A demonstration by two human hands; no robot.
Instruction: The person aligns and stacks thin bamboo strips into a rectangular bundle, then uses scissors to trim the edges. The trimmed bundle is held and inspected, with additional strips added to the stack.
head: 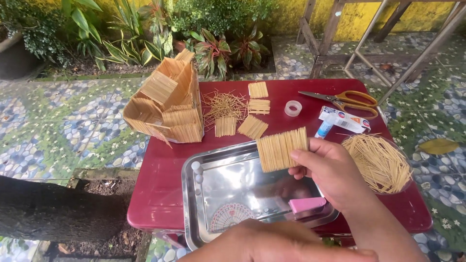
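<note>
My right hand holds up a flat rectangular panel of toothpicks glued side by side, pinched at its right edge over the shiny metal tray. My left hand sits low at the front edge of the tray, its back toward me and its fingers hidden. In the tray lie a pink cutter-like tool and a clear protractor. A toothpick house model stands at the table's far left.
On the red table are loose toothpicks, small toothpick panels, a tape roll, orange-handled scissors, a glue tube and a bowl of toothpicks. Plants and a tiled floor surround the table.
</note>
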